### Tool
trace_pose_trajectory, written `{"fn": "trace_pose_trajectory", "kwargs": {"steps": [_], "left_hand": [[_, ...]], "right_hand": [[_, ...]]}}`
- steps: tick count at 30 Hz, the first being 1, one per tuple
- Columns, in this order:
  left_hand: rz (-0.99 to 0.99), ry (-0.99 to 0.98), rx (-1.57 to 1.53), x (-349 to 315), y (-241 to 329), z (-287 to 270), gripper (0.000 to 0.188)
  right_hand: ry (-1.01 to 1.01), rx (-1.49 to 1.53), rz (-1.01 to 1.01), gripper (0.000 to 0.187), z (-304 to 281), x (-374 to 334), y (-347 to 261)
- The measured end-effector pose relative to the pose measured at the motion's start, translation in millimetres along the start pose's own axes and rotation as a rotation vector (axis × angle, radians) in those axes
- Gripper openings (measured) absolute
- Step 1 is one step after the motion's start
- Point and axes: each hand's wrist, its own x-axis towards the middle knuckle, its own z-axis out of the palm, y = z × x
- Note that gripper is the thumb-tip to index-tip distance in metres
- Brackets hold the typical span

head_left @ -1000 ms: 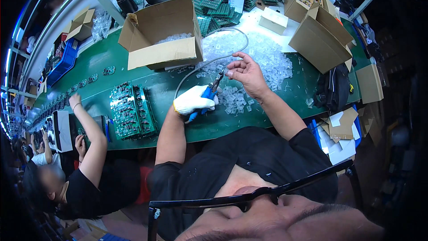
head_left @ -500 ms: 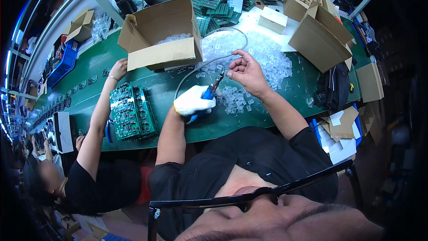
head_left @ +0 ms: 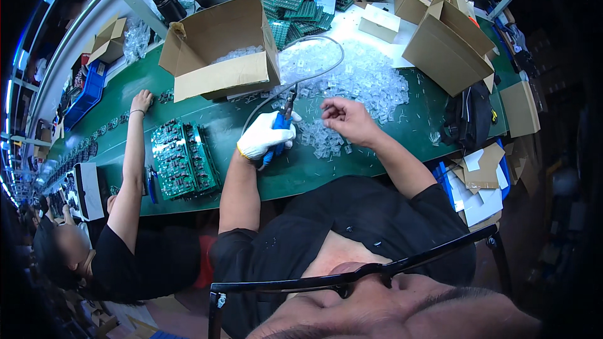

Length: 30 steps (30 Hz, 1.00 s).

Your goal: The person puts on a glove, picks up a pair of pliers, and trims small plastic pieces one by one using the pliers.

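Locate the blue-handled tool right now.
In the head view, the blue-handled tool is in the gloved left hand, left of the bare right hand and the nearest clear pieces.

A head-worn fisheye looks down — wide; the bench [head_left: 221, 119] is near.

L hand [head_left: 260, 137] was gloved, curled in grip; R hand [head_left: 353, 120] was bare, half-curled. L forearm [head_left: 239, 194] ran fwd; R forearm [head_left: 402, 164] slanted inwd.
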Motion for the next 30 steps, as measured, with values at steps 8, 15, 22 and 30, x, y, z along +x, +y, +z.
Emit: {"fn": "trace_pose_trajectory", "kwargs": {"steps": [8,15,22,30], "left_hand": [[0.005,0.005,0.032,-0.6,-0.1,1.2,0.050],[0.032,-0.004,0.036,4.5,-9.0,-4.4,0.050],[-0.022,-0.007,0.095,2.7,-1.1,-2.4,0.049],[-0.089,-0.042,0.166,2.0,6.3,5.0,0.048]], "right_hand": [[0.030,-0.494,-0.151,0.030,2.8,7.8,-12.2],[0.125,-1.052,-0.267,0.022,24.0,57.1,1.8],[0.193,-1.069,-0.237,0.014,24.7,73.6,24.3],[0.092,0.372,0.142,0.024,-12.7,53.2,26.5]]}}
